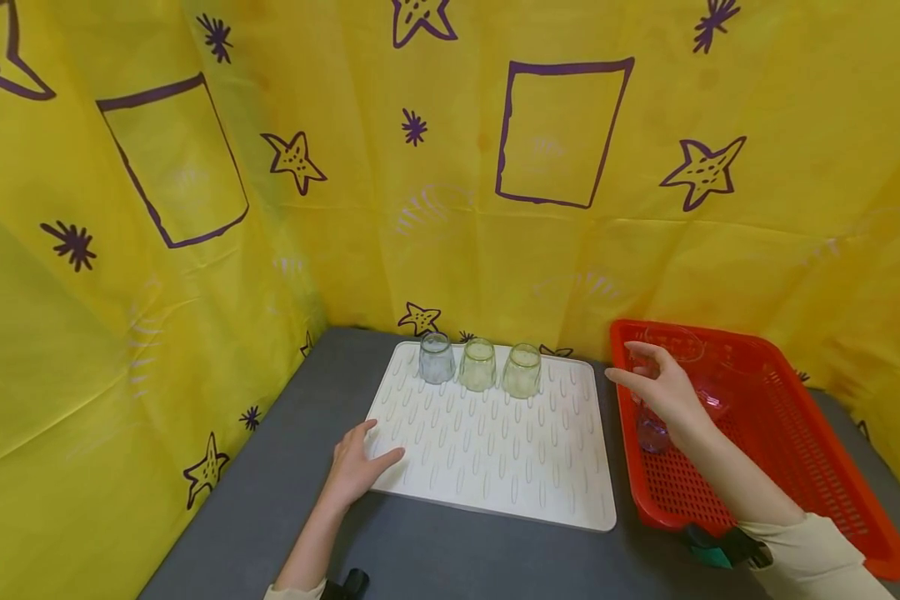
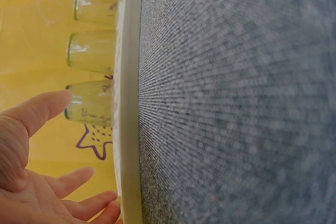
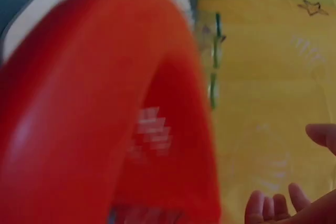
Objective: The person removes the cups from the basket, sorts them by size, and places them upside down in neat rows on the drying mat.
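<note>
While yellow cloth (image 1: 345, 250) marked with dark purple stars, bursts and four-sided outlines hangs along the left and the back, a dark grey table (image 1: 450, 554) lies below. Left hand (image 1: 354, 468): at the near left edge of the white mat (image 1: 487, 458), thumb spread wide from the fingers, fingers slightly bent, has hold of nothing. Fingertips overlap the mat's edge in the head view; whether they touch it, cannot tell. A black device (image 1: 356, 581) shows at the wrist.

Mat: pale, rounded corners, rows of short raised ridges. Three glasses stand in a row along its far side: a bluish glass (image 1: 437, 360) leftmost, then a middle green glass (image 1: 478, 367), then a right-hand green glass (image 1: 522, 372). All see-through.

Just right of the mat, a red basket (image 1: 633, 475) with slotted floor and walls. Inside, a purple glass (image 1: 652, 433) near the left wall; further right, a pinkish glass (image 1: 712, 398), partly lost in glare. Right hand (image 1: 667, 393): over the basket's left part, thumb and forefinger well parted, remaining fingers loosely bent, grasp empty. Cream sleeve (image 1: 802, 550) at far right, crossing the basket's near rim.
</note>
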{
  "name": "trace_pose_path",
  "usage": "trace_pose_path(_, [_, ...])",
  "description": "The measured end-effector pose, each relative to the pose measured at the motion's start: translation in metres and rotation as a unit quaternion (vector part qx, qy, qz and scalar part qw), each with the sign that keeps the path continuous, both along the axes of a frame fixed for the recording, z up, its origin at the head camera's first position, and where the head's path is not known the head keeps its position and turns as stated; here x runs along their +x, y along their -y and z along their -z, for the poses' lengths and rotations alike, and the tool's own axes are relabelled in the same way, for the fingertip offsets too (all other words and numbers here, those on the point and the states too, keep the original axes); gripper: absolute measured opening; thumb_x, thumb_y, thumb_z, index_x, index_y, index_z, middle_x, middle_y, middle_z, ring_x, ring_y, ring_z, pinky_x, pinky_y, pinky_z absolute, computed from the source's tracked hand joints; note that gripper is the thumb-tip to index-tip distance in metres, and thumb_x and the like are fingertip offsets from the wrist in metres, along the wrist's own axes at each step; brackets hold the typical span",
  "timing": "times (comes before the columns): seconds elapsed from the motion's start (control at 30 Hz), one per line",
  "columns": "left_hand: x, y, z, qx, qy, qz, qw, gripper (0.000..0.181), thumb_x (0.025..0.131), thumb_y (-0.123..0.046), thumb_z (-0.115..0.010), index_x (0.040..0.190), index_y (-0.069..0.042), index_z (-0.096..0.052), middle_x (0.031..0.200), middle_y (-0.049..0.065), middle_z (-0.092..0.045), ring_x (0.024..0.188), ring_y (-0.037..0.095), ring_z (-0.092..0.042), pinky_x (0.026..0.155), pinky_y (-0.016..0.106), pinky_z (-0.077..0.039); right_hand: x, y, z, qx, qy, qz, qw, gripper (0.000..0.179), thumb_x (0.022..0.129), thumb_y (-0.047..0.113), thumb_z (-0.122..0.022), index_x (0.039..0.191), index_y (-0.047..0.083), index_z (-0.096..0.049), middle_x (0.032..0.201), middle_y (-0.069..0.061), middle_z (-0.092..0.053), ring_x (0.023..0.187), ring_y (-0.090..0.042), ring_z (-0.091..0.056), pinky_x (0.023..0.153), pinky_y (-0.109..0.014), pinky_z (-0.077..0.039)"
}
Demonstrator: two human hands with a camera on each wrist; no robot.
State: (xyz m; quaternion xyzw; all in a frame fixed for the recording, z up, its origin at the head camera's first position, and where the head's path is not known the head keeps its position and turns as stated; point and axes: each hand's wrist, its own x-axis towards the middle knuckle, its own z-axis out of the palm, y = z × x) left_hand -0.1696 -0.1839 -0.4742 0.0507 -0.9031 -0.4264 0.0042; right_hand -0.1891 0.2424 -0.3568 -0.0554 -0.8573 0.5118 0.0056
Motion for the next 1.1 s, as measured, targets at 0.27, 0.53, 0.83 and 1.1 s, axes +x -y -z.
trace_pose_path(0.27, [-0.001,-0.001,0.001,-0.006,0.003,0.001,1.0000,0.077,0.081,-0.035,-0.077,0.139,0.004,-0.044,0.142,0.030,-0.039,0.131,0.050,-0.029,0.104,0.062,-0.029,0.006,-0.056,0.006,0.110,0.017,-0.043,0.9928,0.087,0.087,0.039,-0.071,0.145,-0.009,-0.027,0.129,-0.034,-0.041,0.107,-0.041,-0.047,0.085,-0.052,-0.049])
trace_pose_path(0.53, [0.000,0.000,0.003,0.001,0.001,0.002,1.0000,0.076,0.081,-0.034,-0.077,0.138,0.005,-0.044,0.142,0.030,-0.039,0.132,0.050,-0.028,0.104,0.063,-0.028,-0.001,-0.087,0.011,0.197,0.040,-0.092,0.9753,0.087,0.085,0.033,-0.074,0.137,-0.020,-0.028,0.134,-0.046,-0.028,0.119,-0.058,-0.035,0.091,-0.067,-0.039])
trace_pose_path(0.83, [0.002,0.000,0.005,-0.002,0.002,0.005,1.0000,0.075,0.081,-0.033,-0.076,0.138,0.005,-0.044,0.142,0.030,-0.039,0.132,0.051,-0.027,0.103,0.064,-0.028,-0.006,-0.099,0.019,0.243,0.070,-0.162,0.9539,0.089,0.079,0.032,-0.079,0.131,-0.023,-0.032,0.127,-0.047,-0.037,0.114,-0.059,-0.040,0.088,-0.064,-0.043])
trace_pose_path(1.1, [0.003,-0.001,0.001,0.000,0.001,0.006,1.0000,0.075,0.082,-0.033,-0.076,0.138,0.005,-0.044,0.141,0.030,-0.039,0.131,0.051,-0.028,0.103,0.065,-0.028,-0.008,-0.097,0.025,0.273,0.047,-0.186,0.9426,0.087,0.072,0.033,-0.083,0.124,-0.023,-0.041,0.118,-0.040,-0.052,0.106,-0.051,-0.053,0.085,-0.059,-0.048])
